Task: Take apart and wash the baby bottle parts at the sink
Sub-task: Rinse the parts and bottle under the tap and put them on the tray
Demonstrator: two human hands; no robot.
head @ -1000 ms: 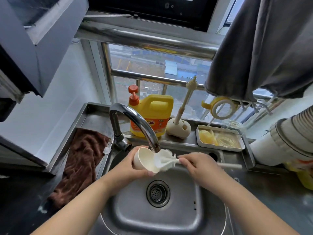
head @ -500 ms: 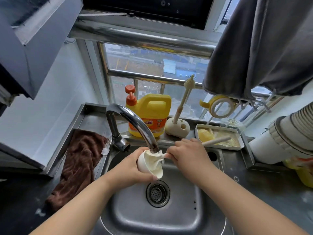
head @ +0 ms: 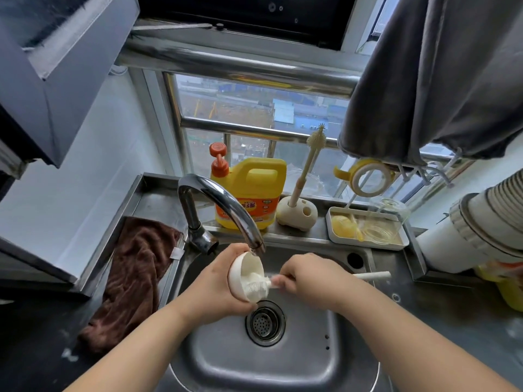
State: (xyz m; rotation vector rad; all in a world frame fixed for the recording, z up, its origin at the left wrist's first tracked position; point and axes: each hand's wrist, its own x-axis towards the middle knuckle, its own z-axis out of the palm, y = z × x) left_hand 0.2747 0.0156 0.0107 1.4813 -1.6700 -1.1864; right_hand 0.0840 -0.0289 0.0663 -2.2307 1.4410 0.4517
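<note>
Left grip [head: 210, 287] curled round the back of the cream bottle cap [head: 244, 274], mouth turned toward my right; right grip [head: 307, 280] pinched tight on the brush handle [head: 372, 275], bristle head [head: 256, 284] pushed inside the cap. All of it over the sink [head: 305, 363], just under the tap spout [head: 256, 246]; can't tell if water runs. Step: scrubbing the cap's inside. Next, I reckon, twist the brush round the wall, then rinse; clear parts wait in the tray [head: 368, 244] on the desk

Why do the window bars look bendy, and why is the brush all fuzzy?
Head view: the wide lens curves the window bars near the edges; daylight from the window puts glare on the tap; the brush in the cup is blurred, likely moving.
</note>
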